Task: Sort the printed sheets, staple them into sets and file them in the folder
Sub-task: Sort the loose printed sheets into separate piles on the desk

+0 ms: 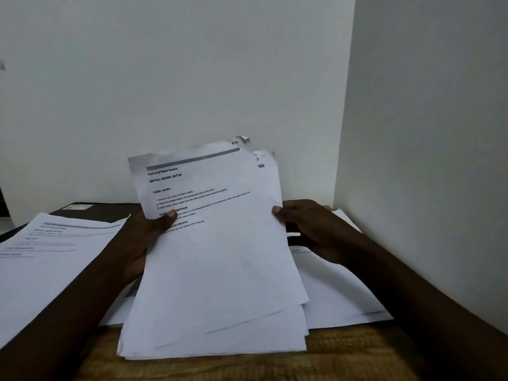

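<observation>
A loose stack of printed sheets (220,259) is raised and tilted toward me over the wooden table (343,353). Its top page reads "Fold and Place Towels" and carries a handwritten 63 in the corner. My left hand (143,237) grips the stack's left edge, thumb on the printed face. My right hand (308,226) holds the right edge, thumb pressed on the front. Another printed sheet (46,257) lies flat at the left. More white sheets (338,292) lie on the table under and to the right of the held stack. No stapler shows.
A dark flat thing with a small label (82,209), maybe the folder, lies at the back left against the wall. A white wall (192,78) closes the back. A second wall (426,160) stands close on the right, forming a corner.
</observation>
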{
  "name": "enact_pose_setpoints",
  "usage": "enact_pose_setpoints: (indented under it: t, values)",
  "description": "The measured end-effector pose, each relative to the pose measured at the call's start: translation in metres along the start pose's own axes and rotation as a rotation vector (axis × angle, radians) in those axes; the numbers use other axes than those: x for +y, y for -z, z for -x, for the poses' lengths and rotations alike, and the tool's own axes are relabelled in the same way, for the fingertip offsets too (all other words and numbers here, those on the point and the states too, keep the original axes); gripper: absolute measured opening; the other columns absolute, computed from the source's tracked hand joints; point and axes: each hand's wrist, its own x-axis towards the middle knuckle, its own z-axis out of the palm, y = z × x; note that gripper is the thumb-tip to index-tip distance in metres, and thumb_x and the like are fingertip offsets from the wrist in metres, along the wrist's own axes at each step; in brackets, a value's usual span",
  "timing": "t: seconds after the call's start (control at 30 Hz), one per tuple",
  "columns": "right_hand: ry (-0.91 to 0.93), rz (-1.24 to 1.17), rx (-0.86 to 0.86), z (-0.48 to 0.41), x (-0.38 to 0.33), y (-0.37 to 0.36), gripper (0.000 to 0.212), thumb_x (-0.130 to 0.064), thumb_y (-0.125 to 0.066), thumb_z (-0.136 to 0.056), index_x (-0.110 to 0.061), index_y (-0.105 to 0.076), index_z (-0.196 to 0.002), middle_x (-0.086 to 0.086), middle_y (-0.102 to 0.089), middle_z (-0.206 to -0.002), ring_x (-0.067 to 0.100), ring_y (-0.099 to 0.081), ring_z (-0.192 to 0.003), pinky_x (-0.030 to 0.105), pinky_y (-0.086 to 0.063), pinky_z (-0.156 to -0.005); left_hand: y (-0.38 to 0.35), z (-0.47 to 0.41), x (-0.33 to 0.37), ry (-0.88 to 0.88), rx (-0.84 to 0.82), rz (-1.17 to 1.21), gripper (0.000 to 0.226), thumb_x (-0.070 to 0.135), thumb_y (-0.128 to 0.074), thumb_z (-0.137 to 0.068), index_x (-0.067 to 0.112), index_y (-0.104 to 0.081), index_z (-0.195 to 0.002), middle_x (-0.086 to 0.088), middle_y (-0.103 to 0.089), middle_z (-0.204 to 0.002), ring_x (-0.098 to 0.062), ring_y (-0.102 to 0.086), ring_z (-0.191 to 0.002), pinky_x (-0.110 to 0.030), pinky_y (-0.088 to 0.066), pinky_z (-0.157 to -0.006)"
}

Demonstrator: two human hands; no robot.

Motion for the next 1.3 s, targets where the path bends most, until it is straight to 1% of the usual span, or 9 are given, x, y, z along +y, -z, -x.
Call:
enact_pose_setpoints:
  t: [0.13, 0.27, 0.47, 0.67, 0.8, 0.87, 0.93, 1.1, 1.3]
  values:
    - [0.031, -0.01, 0.115, 0.0, 0.004, 0.007, 0.022, -0.013, -0.065, -0.091, 0.005, -0.068, -0.102, 0.013, -0.072, -0.096, 0.015, -0.067, -0.075, 0.019, -0.055, -0.061, -0.005, 0.002, 0.001, -0.005, -0.026, 0.017, 0.036, 0.0, -0.048, -0.096, 0.013, -0.061, -0.127, -0.009, -0.07, -0.123, -0.025, -0.07, -0.105, -0.038, -0.061, -0.077]
    - [0.095, -0.016, 0.227, -0.003, 0.007, 0.014, 0.046, -0.025, -0.08, -0.078, 0.011, -0.062, -0.099, 0.02, -0.07, -0.091, 0.02, -0.063, -0.074, 0.03, -0.049, -0.067, -0.006, 0.004, 0.001, -0.003, -0.03, 0.011, 0.04, -0.001, -0.049, -0.096, 0.011, -0.058, -0.133, -0.009, -0.069, -0.125, -0.025, -0.071, -0.104, -0.036, -0.062, -0.072]
    - [0.134, 0.149, 0.426, -0.02, 0.021, 0.023, 0.024, -0.022, -0.061, -0.093, 0.001, -0.067, -0.09, 0.005, -0.057, -0.073, 0.018, -0.047, -0.068, 0.031, -0.033, -0.065, -0.006, 0.003, 0.001, 0.009, -0.026, 0.018, 0.04, -0.002, -0.05, -0.095, 0.011, -0.058, -0.132, -0.01, -0.069, -0.124, -0.023, -0.072, -0.101, -0.034, -0.062, -0.069]
    - [0.091, 0.134, 0.564, -0.027, 0.025, 0.035, 0.012, -0.017, -0.062, -0.092, -0.017, -0.074, -0.096, -0.005, -0.061, -0.071, 0.011, -0.049, -0.061, 0.023, -0.037, -0.055, -0.006, 0.003, -0.002, 0.024, -0.041, 0.013, 0.04, -0.003, -0.05, -0.095, 0.01, -0.057, -0.133, -0.011, -0.069, -0.125, -0.028, -0.069, -0.108, -0.039, -0.061, -0.077]
    - [0.148, 0.348, 0.793, -0.019, 0.014, 0.055, 0.023, -0.015, -0.058, -0.094, -0.01, -0.07, -0.112, 0.009, -0.07, -0.106, 0.026, -0.062, -0.097, 0.027, -0.046, -0.082, -0.001, -0.001, -0.003, 0.025, -0.018, 0.023, 0.046, -0.002, -0.053, -0.092, 0.011, -0.055, -0.137, -0.011, -0.067, -0.129, -0.032, -0.065, -0.116, -0.043, -0.06, -0.082]
    - [0.177, 0.489, 0.885, -0.01, 0.007, 0.074, 0.022, -0.009, -0.055, -0.094, -0.008, -0.069, -0.11, 0.013, -0.068, -0.106, 0.026, -0.061, -0.091, 0.017, -0.039, -0.071, 0.002, -0.003, -0.002, 0.012, -0.002, 0.027, 0.049, -0.001, -0.055, -0.09, 0.011, -0.054, -0.137, -0.011, -0.066, -0.129, -0.031, -0.065, -0.116, -0.042, -0.06, -0.081]
    - [0.119, 0.602, 0.89, -0.005, 0.007, 0.092, 0.018, -0.006, -0.054, -0.093, -0.005, -0.069, -0.104, 0.015, -0.066, -0.101, 0.022, -0.057, -0.073, 0.019, -0.04, -0.06, 0.005, -0.003, -0.001, 0.008, 0.014, 0.043, 0.049, 0.001, -0.056, -0.089, 0.011, -0.055, -0.137, -0.01, -0.067, -0.128, -0.03, -0.066, -0.114, -0.041, -0.06, -0.081]
    - [-0.188, 0.961, 0.751, -0.009, 0.027, 0.103, 0.024, -0.009, -0.054, -0.09, -0.005, -0.064, -0.111, 0.024, -0.057, -0.119, 0.041, -0.06, -0.104, 0.037, -0.049, -0.085, 0.017, -0.006, -0.001, 0.018, 0.077, 0.037, 0.042, 0.003, -0.057, -0.092, 0.012, -0.058, -0.134, -0.009, -0.069, -0.125, -0.027, -0.07, -0.107, -0.039, -0.062, -0.075]
    - [-0.206, 1.241, 0.675, -0.004, 0.039, 0.096, 0.01, -0.008, -0.042, -0.096, -0.006, -0.051, -0.102, 0.019, -0.052, -0.117, 0.038, -0.056, -0.107, 0.036, -0.044, -0.082, 0.018, -0.007, -0.002, 0.024, 0.139, -0.072, 0.039, 0.0, -0.057, -0.093, 0.009, -0.059, -0.131, -0.013, -0.068, -0.122, -0.027, -0.071, -0.099, -0.036, -0.062, -0.07]
